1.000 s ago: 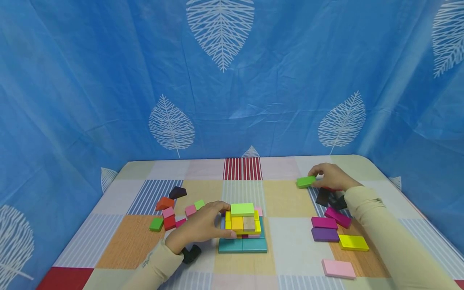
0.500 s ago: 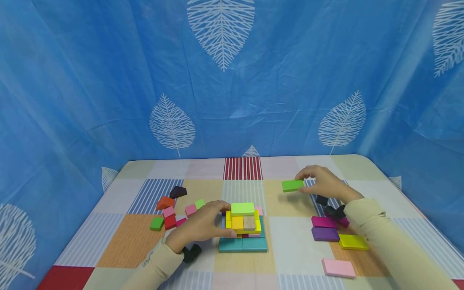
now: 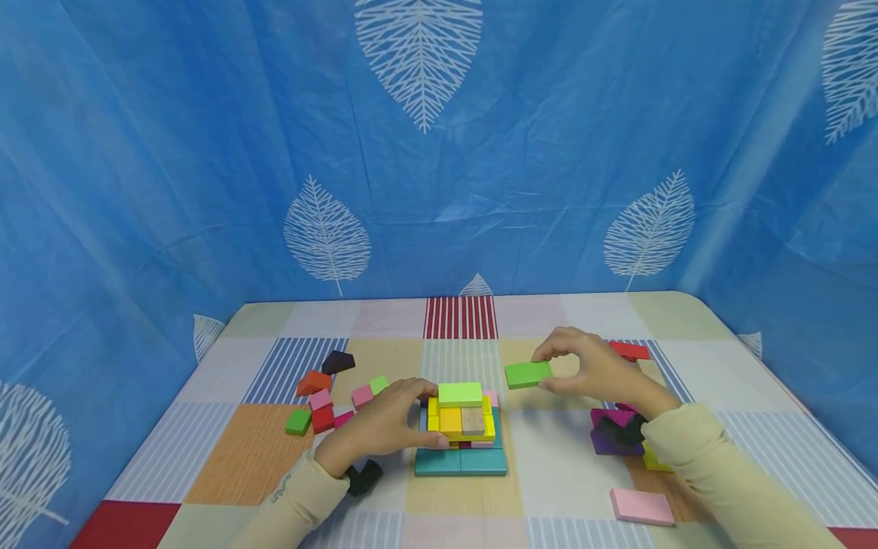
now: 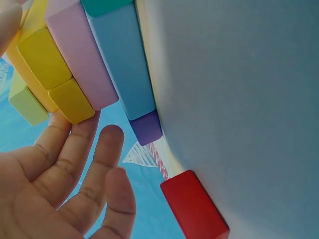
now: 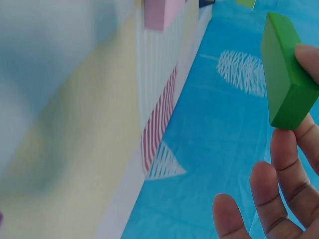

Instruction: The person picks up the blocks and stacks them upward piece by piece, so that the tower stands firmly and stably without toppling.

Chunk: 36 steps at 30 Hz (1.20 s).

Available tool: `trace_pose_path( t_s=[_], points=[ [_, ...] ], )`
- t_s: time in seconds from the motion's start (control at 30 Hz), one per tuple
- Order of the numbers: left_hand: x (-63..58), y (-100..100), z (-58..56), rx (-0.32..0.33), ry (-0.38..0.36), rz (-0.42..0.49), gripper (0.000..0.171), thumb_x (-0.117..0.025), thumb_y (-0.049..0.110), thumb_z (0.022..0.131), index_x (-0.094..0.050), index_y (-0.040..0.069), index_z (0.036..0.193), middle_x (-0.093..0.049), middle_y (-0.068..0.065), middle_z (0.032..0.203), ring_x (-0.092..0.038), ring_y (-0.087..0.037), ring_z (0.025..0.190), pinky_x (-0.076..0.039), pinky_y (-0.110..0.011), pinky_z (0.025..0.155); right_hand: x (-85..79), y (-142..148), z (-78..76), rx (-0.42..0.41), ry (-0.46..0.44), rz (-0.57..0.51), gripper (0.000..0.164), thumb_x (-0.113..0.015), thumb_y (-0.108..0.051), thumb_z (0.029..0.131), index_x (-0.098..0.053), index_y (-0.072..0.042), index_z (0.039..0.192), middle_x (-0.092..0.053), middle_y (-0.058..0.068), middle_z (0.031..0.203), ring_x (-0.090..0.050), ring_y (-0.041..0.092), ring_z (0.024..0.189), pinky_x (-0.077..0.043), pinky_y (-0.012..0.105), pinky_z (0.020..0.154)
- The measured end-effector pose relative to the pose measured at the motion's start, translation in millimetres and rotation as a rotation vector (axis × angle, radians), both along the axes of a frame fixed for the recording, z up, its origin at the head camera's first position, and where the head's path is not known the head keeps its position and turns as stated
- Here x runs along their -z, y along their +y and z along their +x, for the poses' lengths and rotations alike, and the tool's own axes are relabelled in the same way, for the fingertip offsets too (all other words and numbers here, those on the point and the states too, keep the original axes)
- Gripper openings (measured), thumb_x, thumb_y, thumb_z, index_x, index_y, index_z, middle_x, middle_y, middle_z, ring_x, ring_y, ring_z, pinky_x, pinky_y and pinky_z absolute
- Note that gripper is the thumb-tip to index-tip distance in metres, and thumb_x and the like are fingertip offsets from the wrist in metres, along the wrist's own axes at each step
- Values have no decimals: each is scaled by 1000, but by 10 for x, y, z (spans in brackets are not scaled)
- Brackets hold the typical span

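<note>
In the head view, a layered stack of blocks stands mid-table, with teal blocks [image 3: 483,462] at its base, yellow blocks [image 3: 450,421] higher up and a light green block [image 3: 459,394] on top. My left hand [image 3: 384,419] holds the stack's left side between thumb and fingers. The left wrist view shows fingertips against the yellow blocks [image 4: 45,57], beside pink [image 4: 82,55] and blue [image 4: 122,59] ones. To the right of the stack, my right hand [image 3: 593,370] pinches a green rectangular block [image 3: 527,374] by its right end, raised above the cloth.
Loose blocks lie left of the stack, among them a red one [image 3: 322,418], a green one [image 3: 298,422] and a black one [image 3: 338,362]. On the right are a red block [image 3: 629,351], a purple block [image 3: 610,444] and a pink block [image 3: 642,507]. A blue curtain [image 3: 480,191] hangs behind.
My right hand has lifted the green block from the right-hand group and carried it left and nearer, towards the stack. My left hand has stayed at the stack.
</note>
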<state>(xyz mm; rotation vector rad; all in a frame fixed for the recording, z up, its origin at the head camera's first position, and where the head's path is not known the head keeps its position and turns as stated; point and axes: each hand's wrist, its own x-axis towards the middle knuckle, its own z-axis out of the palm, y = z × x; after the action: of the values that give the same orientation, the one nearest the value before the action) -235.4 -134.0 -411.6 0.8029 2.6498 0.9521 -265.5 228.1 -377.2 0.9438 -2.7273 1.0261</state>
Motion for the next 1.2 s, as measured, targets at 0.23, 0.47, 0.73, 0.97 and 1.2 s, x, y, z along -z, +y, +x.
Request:
trace_pose_path(
  t_s=[0.23, 0.47, 0.73, 0.97, 1.2],
  points=[
    [7, 5, -8, -7, -5, -3, 74, -90, 43, 89, -62, -1, 142, -66, -14, 137, -58, -32, 127, -48, -57, 114, 49, -130, 131, -25, -23, -61, 26, -91, -14, 86, -79, -14, 109, -69, -11, 104, -64, 19, 98, -57, 36, 90],
    [1, 1, -7, -9, -8, -5, 75, -90, 43, 89, -62, -1, 142, -65, -15, 138, -58, -33, 128, -48, -57, 115, 146, -300, 239, -77, -6, -127, 26, -92, -15, 86, -79, -15, 109, -70, -11, 103, -61, 14, 94, -56, 32, 88],
    [-32, -3, 12, -4, 0, -6, 75, -90, 42, 89, -62, -3, 141, -66, -17, 138, -58, -35, 129, -47, -58, 115, 201, -503, 333, -97, 10, -137, 27, -93, -13, 85, -80, -14, 108, -70, -11, 100, -62, 18, 90, -55, 32, 83],
    [-43, -7, 7, 5, 1, -3, 75, -90, 41, 89, -62, -4, 142, -66, -17, 138, -58, -35, 130, -47, -59, 115, 253, -609, 387, -116, 39, -125, 28, -93, -13, 85, -80, -12, 109, -70, -8, 99, -63, 24, 89, -57, 37, 80],
    [-35, -20, -3, 13, 8, 1, 76, -89, 43, 89, -61, -3, 143, -66, -16, 138, -58, -35, 129, -48, -59, 114, 261, -688, 421, -122, 65, -104, 28, -93, -11, 84, -80, -11, 109, -69, -8, 99, -63, 23, 91, -57, 37, 80]
  ],
)
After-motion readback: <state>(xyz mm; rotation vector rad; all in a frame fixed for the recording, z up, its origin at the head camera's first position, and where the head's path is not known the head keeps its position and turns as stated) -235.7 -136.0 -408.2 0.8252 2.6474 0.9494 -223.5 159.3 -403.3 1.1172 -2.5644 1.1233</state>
